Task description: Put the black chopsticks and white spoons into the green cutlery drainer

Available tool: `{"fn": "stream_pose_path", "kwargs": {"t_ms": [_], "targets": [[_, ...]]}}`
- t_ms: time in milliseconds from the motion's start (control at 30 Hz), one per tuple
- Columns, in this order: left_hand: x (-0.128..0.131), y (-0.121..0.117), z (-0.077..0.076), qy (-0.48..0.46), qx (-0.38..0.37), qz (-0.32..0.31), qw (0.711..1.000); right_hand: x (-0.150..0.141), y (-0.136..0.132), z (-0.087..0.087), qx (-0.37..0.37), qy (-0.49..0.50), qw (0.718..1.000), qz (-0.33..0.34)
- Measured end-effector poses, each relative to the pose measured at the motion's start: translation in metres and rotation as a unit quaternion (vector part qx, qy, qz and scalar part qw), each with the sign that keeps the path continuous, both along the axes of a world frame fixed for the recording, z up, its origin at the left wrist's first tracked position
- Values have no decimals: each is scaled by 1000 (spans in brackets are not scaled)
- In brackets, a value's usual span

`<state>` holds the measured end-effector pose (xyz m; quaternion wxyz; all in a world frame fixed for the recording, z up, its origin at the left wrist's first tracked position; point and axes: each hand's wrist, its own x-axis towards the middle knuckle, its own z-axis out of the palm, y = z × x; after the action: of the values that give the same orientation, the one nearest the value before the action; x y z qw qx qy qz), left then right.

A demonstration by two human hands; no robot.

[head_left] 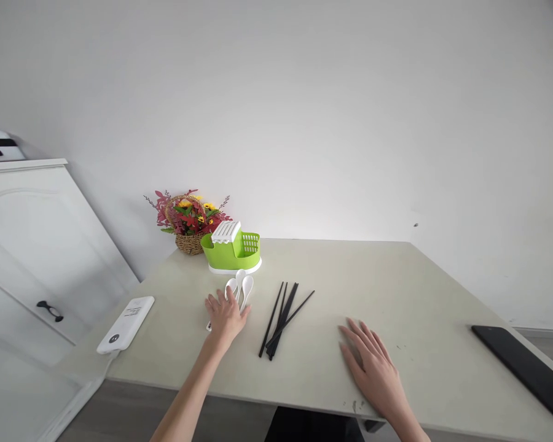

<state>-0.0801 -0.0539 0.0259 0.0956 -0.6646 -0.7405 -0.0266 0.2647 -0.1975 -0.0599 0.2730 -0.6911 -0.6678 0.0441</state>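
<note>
My left hand (pixel 227 317) lies over the handles of white soup spoons (pixel 247 286), its fingers spread; it hides most of the handles, and I cannot tell how firmly it touches them. Three spoon bowls show beyond the fingers. A small white end with a dark mark peeks out left of the wrist. Several black chopsticks (pixel 283 319) lie in a loose, crossed bunch to the right of that hand. Farther right, my right hand (pixel 373 363) rests flat on the table with nothing in it. Behind the spoons stands a green and white utensil holder (pixel 235 253).
A wicker basket of artificial flowers (pixel 190 230) stands at the back left of the table (pixel 341 276), against the wall. A white power bank (pixel 125 324) with a cable lies at the left edge. A long black object (pixel 523 368) lies at the right edge. A white cabinet (pixel 41 258) stands left.
</note>
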Motion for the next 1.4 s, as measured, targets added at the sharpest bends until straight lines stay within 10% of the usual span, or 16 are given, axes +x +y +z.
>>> {"fn": "stream_pose_path", "kwargs": {"t_ms": [433,1400], "targets": [[-20,-14,-1,-32,94,-42,994,0,0,1,-14,5,1000,-2],[-5,7,-13,-17,48,-91,995,1,0,4,19,20,1000,1]]}}
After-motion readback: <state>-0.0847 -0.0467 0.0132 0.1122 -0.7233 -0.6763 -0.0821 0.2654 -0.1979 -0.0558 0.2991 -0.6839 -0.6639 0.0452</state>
